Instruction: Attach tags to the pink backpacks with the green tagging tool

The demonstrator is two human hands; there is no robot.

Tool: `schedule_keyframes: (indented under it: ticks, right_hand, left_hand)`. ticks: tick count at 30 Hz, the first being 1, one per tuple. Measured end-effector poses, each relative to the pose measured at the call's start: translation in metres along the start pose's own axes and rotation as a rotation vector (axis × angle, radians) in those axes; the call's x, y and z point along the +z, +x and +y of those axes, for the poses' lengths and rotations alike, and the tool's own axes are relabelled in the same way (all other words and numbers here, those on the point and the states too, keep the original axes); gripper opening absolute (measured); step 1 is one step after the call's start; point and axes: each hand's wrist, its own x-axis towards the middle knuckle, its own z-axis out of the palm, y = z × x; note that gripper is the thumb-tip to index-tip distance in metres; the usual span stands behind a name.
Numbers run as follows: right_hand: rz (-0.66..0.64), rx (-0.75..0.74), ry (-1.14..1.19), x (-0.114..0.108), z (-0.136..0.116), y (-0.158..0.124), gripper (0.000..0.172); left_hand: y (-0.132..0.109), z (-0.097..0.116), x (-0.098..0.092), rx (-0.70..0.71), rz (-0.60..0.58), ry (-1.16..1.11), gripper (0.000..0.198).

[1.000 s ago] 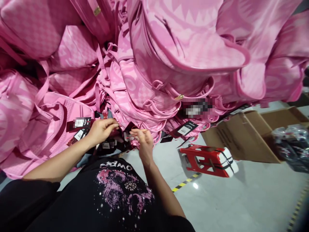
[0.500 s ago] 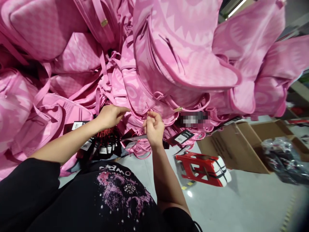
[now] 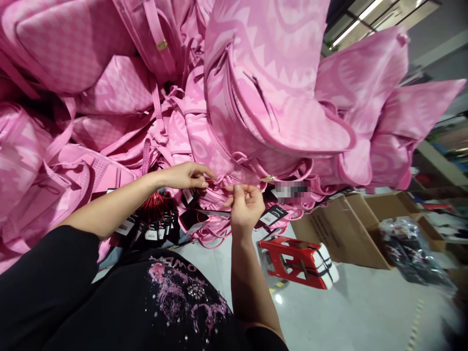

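My left hand (image 3: 188, 175) is in a pinch beside a thin pink loop at the lower edge of a pink backpack (image 3: 234, 170). Close by on the right, my right hand (image 3: 246, 207) is closed, thumb against curled fingers. A thin tag string runs between the fingertips, though it barely shows now. Below my hands hang black tags (image 3: 193, 219) with white labels. A bunch of black hang tags (image 3: 157, 231) with red strings (image 3: 157, 200) sits under my left forearm. Another black tag (image 3: 273, 215) dangles right of my right hand.
Pink backpacks (image 3: 73, 44) are piled at the left, with more pink bags (image 3: 360, 92) at the right. On the floor are a red and white stool-like object (image 3: 296, 261) and a cardboard box (image 3: 340, 234). Plastic-wrapped dark items (image 3: 409, 248) lie by the box.
Both hands have moved slightly right and down, and the right hand has turned. The string, stretched plainly between them before, is harder to see. The view has shifted a little.
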Motion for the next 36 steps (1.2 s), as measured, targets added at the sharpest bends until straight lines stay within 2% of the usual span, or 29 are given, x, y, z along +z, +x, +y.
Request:
schedule_keyframes:
  ticks: [3, 5, 7, 9, 11, 13, 16, 19, 21, 22, 24, 25, 27, 28, 30, 32, 34, 36]
  right_hand:
    - [0.033, -0.101, 0.027, 0.002, -0.003, -0.001, 0.02]
    - [-0.046, -0.141, 0.036, 0.002, -0.006, 0.001, 0.019]
    - [-0.178, -0.146, 0.013, 0.0, -0.009, 0.007, 0.018]
    - [-0.314, -0.143, -0.064, -0.001, -0.013, 0.017, 0.015]
    - [-0.394, -0.197, -0.163, -0.001, -0.016, 0.028, 0.012]
    - [-0.422, -0.343, -0.248, 0.001, -0.018, 0.039, 0.011]
    - [-0.472, -0.607, -0.322, 0.004, -0.019, 0.05, 0.01]
    - [-0.575, -0.689, -0.384, 0.001, -0.021, 0.053, 0.018]
    - [-0.662, -0.604, -0.404, -0.002, -0.024, 0.052, 0.022]
    - [-0.702, -0.507, -0.389, -0.004, -0.025, 0.05, 0.022]
    - [-0.773, -0.22, -0.305, -0.007, -0.03, 0.049, 0.02]
    - [-0.793, -0.068, -0.246, -0.007, -0.032, 0.048, 0.018]
    - [-0.805, 0.155, -0.131, -0.006, -0.038, 0.049, 0.016]
    - [-0.809, 0.209, -0.092, -0.006, -0.041, 0.049, 0.017]
    - [-0.801, 0.243, -0.062, -0.005, -0.047, 0.052, 0.022]
    - [-0.787, 0.243, -0.073, -0.005, -0.051, 0.054, 0.025]
    - [-0.763, 0.203, -0.108, -0.008, -0.052, 0.055, 0.025]
    - [-0.743, 0.116, -0.171, -0.011, -0.052, 0.055, 0.022]
  left_hand:
    - [-0.013, -0.005, -0.009, 0.062, -0.084, -0.167, 0.048]
    - [-0.02, -0.011, -0.007, 0.07, -0.008, -0.216, 0.05]
    - [-0.022, -0.018, 0.001, 0.061, 0.181, -0.253, 0.042]
    - [-0.019, -0.025, 0.012, 0.061, 0.424, -0.282, 0.03]
    - [-0.015, -0.03, 0.024, 0.095, 0.614, -0.265, 0.025]
    - [-0.01, -0.032, 0.032, 0.137, 0.684, -0.22, 0.021]
    - [-0.006, -0.033, 0.037, 0.21, 0.677, -0.084, 0.018]
    - [-0.004, -0.036, 0.036, 0.406, 0.748, 0.316, 0.02]
    - [-0.002, -0.036, 0.036, 0.509, 0.843, 0.648, 0.021]
    - [-0.002, -0.035, 0.036, 0.525, 0.889, 0.777, 0.022]
    - [-0.001, -0.029, 0.037, 0.518, 0.951, 0.913, 0.023]
    - [0.0, -0.025, 0.039, 0.511, 0.955, 0.903, 0.024]
    - [0.004, -0.018, 0.041, 0.486, 0.884, 0.713, 0.022]
    - [0.006, -0.015, 0.043, 0.458, 0.837, 0.535, 0.021]
    - [0.014, -0.012, 0.046, 0.366, 0.767, 0.106, 0.024]
    - [0.02, -0.012, 0.05, 0.277, 0.746, -0.233, 0.036]
    - [0.024, -0.013, 0.053, 0.242, 0.726, -0.367, 0.041]
    - [0.022, -0.013, 0.054, 0.261, 0.685, -0.282, 0.035]
